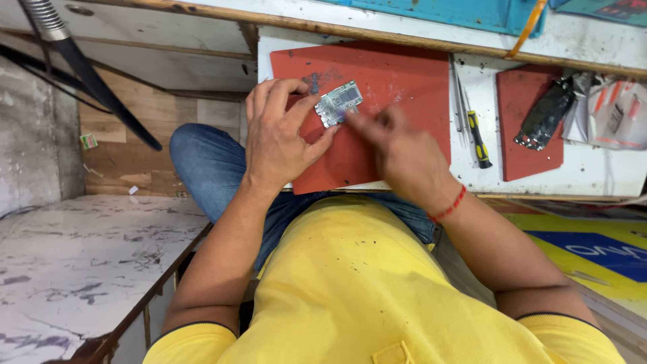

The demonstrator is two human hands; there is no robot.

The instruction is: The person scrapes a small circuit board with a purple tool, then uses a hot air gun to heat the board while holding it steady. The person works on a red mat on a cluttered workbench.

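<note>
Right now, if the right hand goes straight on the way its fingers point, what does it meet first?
Most likely the small circuit board that the left hand holds; the right hand is blurred, so contact is unclear.

hands (337,141) close together, fingers pinching

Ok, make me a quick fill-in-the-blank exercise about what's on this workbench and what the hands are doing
The left hand holds a small circuit board over a ____ mat.
The screwdriver with the yellow-and-black handle lies to the ____ of that mat.
The right hand has a red ____ around its wrist.

Missing words: red; right; thread
</note>
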